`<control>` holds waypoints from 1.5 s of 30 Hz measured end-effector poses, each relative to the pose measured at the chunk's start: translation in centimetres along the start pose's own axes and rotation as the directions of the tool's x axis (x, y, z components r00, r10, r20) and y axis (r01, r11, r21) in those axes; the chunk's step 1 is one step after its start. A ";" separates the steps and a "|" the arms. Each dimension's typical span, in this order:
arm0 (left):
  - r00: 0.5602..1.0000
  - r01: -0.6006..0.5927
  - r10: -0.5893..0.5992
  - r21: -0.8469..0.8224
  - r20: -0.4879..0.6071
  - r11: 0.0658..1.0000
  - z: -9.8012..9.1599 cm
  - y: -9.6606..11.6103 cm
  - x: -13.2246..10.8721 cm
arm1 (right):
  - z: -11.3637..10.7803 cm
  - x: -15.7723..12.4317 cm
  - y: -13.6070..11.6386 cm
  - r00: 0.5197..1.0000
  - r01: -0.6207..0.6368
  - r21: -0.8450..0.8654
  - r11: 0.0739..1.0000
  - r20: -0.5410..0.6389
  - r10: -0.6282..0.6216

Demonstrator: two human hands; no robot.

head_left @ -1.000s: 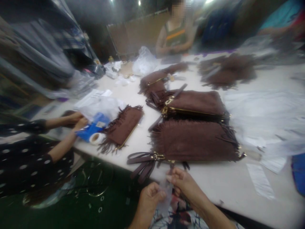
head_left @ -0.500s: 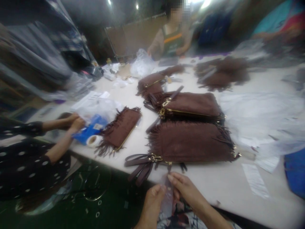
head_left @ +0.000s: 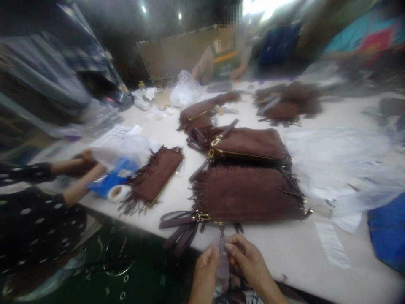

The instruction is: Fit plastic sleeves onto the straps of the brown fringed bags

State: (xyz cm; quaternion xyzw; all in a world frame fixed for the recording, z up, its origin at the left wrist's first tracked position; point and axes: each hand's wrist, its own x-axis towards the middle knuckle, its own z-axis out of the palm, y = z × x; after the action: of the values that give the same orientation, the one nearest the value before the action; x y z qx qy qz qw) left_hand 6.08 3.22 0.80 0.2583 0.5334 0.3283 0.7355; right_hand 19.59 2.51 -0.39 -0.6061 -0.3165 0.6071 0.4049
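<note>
A brown fringed handbag lies at the table's front edge, its zip side facing me. From that edge a flat, brownish strap hangs down, with a small light dot on it. My left hand pinches the strap from the left, thumb upward. On the other side my right hand has its thumb and fingers closed on the same strap, slightly higher. Whether thin clear plastic covers the strap is too blurred to tell. Beside it, a looped wrist strap droops over the edge from a gold clasp.
Behind the bag lie more brown bags. A smaller fringed pouch is at left, near a tape roll and a co-worker's arm. Clear plastic sheets and a blue object occupy the right. Another person stands across the table.
The view has shifted a little, moving the table's things left and down. My hands stay on the strap. The co-worker's hands at left have drawn back slightly over the clear plastic.
</note>
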 end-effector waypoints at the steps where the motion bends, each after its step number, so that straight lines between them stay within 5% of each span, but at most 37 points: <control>1: 1.000 -0.009 0.009 0.044 -0.014 0.999 0.0 0.1 -0.1 | 0.0 0.0 -0.1 1.000 -0.013 -0.002 1.000 0.005 0.013; 11: 0.987 -0.135 0.146 0.154 -0.066 0.979 -0.8 0.7 0.2 | -1.0 0.8 -2.0 0.996 0.080 -0.128 0.989 -0.031 -0.084; 21: 0.978 -0.194 0.202 0.158 -0.042 0.968 -0.6 2.3 1.3 | -0.3 1.5 -1.9 0.994 0.059 -0.025 0.998 -0.094 -0.061; 35: 0.982 -0.179 0.171 -0.115 -0.081 0.977 1.6 1.9 2.2 | 0.5 1.0 -2.9 0.976 0.090 0.008 0.996 -0.198 -0.087; 45: 0.982 -0.176 0.161 -0.156 -0.102 0.972 2.7 2.8 1.9 | 0.6 1.4 -2.8 0.974 0.125 -0.044 0.991 -0.183 -0.131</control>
State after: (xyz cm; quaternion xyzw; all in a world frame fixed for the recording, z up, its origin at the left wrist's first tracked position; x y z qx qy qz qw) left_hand 8.48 6.41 2.53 0.2264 0.5126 0.4436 0.6994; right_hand 19.36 5.11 1.41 -0.6448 -0.3257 0.5155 0.4609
